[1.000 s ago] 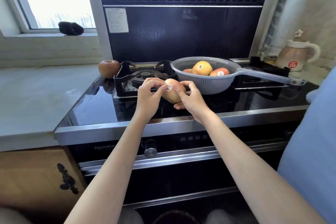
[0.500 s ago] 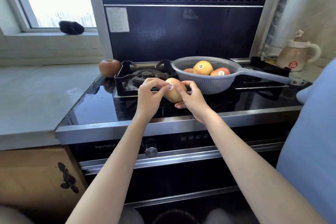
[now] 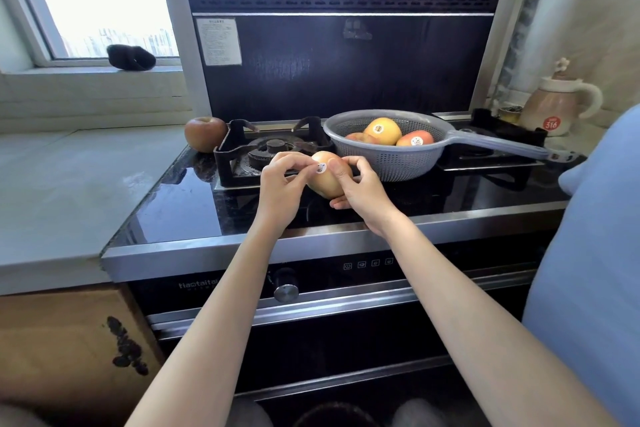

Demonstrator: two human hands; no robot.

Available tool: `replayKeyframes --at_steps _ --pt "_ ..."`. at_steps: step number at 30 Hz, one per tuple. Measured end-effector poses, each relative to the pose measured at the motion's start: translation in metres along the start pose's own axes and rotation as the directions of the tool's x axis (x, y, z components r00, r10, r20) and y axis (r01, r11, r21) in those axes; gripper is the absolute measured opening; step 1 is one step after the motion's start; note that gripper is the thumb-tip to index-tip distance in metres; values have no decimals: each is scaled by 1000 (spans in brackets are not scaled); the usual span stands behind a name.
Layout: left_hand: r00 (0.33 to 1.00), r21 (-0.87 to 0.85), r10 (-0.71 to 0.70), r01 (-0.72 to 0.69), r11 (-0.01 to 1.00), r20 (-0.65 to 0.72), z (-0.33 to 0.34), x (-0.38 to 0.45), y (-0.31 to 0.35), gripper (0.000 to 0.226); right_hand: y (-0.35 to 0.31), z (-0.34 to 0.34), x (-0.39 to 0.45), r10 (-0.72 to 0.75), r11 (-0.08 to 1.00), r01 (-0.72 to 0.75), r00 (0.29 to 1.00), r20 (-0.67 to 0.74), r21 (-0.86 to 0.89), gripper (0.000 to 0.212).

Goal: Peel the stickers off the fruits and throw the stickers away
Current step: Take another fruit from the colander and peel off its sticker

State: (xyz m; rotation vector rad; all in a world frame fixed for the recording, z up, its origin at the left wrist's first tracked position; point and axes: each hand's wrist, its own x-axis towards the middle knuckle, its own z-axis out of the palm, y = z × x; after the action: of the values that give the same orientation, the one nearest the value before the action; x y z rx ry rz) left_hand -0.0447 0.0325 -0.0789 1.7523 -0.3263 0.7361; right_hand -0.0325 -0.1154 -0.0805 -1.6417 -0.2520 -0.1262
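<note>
- We see a glossy black glass stovetop [image 3: 194,215], mirror-smooth, edged at 6 o'clock with a brushed metal strip [image 3: 207,250].
- We see a matt grey plastic colander [image 3: 388,156], finely perforated, at 1 o'clock.
- We see a smooth, waxy apple [image 3: 329,184] bearing a small paper sticker [image 3: 321,168].
- We see a matt stone-like table [image 3: 52,184] at 9 o'clock.
- We see a rough dark iron burner grate [image 3: 242,149].

Grey perforated colander [image 3: 388,156] holds yellow and orange-red fruits; the held fruit [image 3: 329,180] is yellow-pink with a white sticker [image 3: 321,168]; the stove [image 3: 194,215] is glossy black.
</note>
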Motion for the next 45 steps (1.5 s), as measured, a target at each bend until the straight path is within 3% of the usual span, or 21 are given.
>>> replayKeyframes --at_steps 13,17,21,26,30,33,36,41,45 --pt "1000 -27 1 0 1000 15 0 -2 6 7 5 -1 6 8 1000 -8 1000 -1 13 35" --pt "996 -169 -86 79 982 -35 -2 -2 5 9 7 -2 9 41 998 -39 998 -45 49 38" --pt "993 -115 -74 63 991 -91 -2 -4 4 8 8 -2 10 33 999 -32 999 -30 33 39" --pt "975 -99 -180 168 981 -127 -16 -2 6 12 8 -2 11 40 999 -39 999 -34 33 41" --pt "979 28 -193 195 980 -66 -38 0 6 11 8 -2 11 31 999 -30 999 -29 29 40" --pt "977 315 -212 199 928 8 -43 -7 0 14 8 -2 11 30 999 -29 999 -26 29 41" --pt "963 470 -268 235 851 4 -43 -11 -4 11 9 -2 11 23 999 -23 999 -27 22 41" --pt "936 521 -330 344 781 -123 -44 -15 -1 11 8 -2 11 18 1000 -17 999 -33 22 40" --pt "917 524 -381 382 761 -116 -50 -17 -2 17 10 -2 12 17 1000 -17 999 -30 21 41"
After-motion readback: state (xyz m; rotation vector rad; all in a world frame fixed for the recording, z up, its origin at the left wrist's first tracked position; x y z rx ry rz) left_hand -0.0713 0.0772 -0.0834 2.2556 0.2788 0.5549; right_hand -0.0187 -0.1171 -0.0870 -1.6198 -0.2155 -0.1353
